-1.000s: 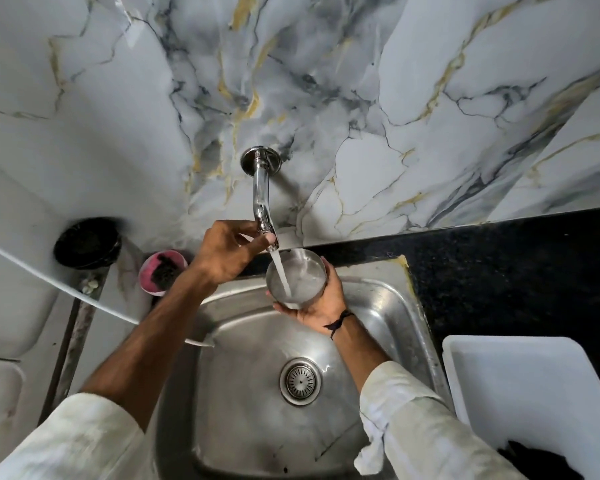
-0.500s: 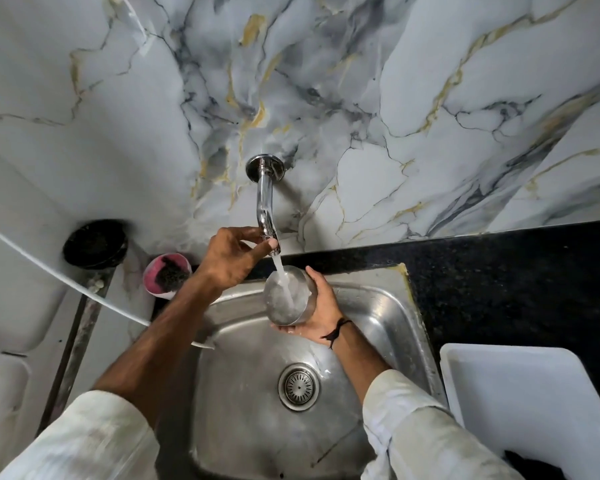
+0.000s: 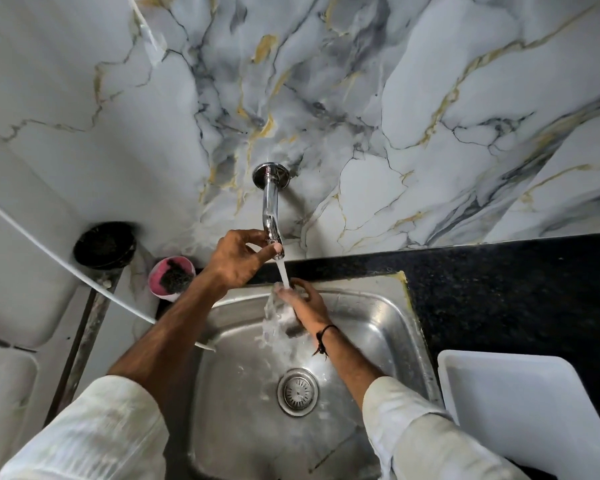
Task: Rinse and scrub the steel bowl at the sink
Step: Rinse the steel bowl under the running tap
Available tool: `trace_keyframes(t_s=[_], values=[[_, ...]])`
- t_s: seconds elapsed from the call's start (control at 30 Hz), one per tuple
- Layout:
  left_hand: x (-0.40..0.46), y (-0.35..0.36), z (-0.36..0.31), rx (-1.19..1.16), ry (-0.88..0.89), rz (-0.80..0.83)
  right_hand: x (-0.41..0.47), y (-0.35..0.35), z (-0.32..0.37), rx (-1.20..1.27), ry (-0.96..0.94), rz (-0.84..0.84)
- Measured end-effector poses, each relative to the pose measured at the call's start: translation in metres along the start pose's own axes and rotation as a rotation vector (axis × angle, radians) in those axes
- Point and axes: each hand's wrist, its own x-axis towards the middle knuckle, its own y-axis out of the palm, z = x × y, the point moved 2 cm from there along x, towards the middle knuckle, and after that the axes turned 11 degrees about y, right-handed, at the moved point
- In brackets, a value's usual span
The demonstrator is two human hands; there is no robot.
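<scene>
Bowl [image 3: 280, 308], shiny steel and blurred, tips in the right hand [image 3: 303, 303] over the dented steel sink [image 3: 371, 317], water spilling out. Left hand [image 3: 238, 259] pinches the chrome tap [image 3: 270, 206].

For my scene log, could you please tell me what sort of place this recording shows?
Most likely a home kitchen, at the washing-up spot. A steel sink with a drain is set into a black stone counter, a wall tap runs water onto the right hand, and marble-patterned panels back it.
</scene>
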Motion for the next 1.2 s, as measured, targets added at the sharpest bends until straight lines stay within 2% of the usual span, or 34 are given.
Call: trace_keyframes(t_s=[0.1,0.2,0.33,0.47,0.63,0.77,0.83,0.9,1.0,1.07,1.13,1.2], values=[[0.0,-0.001,0.0,-0.056,-0.003,0.024,-0.002,-0.003,-0.007,-0.041,-0.051,-0.046],[0.003,-0.003,0.001,-0.137,-0.007,0.057,-0.002,-0.005,-0.003,-0.023,-0.009,-0.05],[0.003,-0.005,0.003,-0.221,-0.003,0.074,-0.005,-0.004,-0.007,0.143,0.249,0.159],[0.003,-0.005,0.004,-0.176,-0.013,0.06,0.002,-0.003,-0.015,0.399,0.348,0.269],[0.004,-0.005,0.0,-0.032,-0.048,0.009,0.01,0.01,-0.007,0.561,0.324,0.38],[0.004,0.014,-0.02,0.423,-0.142,-0.206,0.01,0.022,0.003,0.628,0.299,0.385],[0.0,0.024,-0.029,0.496,-0.131,-0.304,0.007,0.022,0.006,0.588,0.288,0.344],[-0.003,0.025,-0.019,0.345,-0.116,-0.325,0.001,0.014,0.006,0.508,0.286,0.25],[-0.019,0.027,0.013,-0.139,-0.155,-0.232,-0.018,-0.01,0.001,0.328,0.25,0.149],[-0.042,0.041,0.03,-0.349,-0.219,-0.058,-0.033,-0.028,-0.006,0.201,0.147,0.072],[-0.064,0.063,0.041,-0.416,-0.261,0.151,-0.051,-0.042,-0.011,0.105,0.026,0.023],[-0.081,0.081,0.041,-0.47,-0.261,0.277,-0.065,-0.053,-0.014,0.023,-0.059,-0.007]])
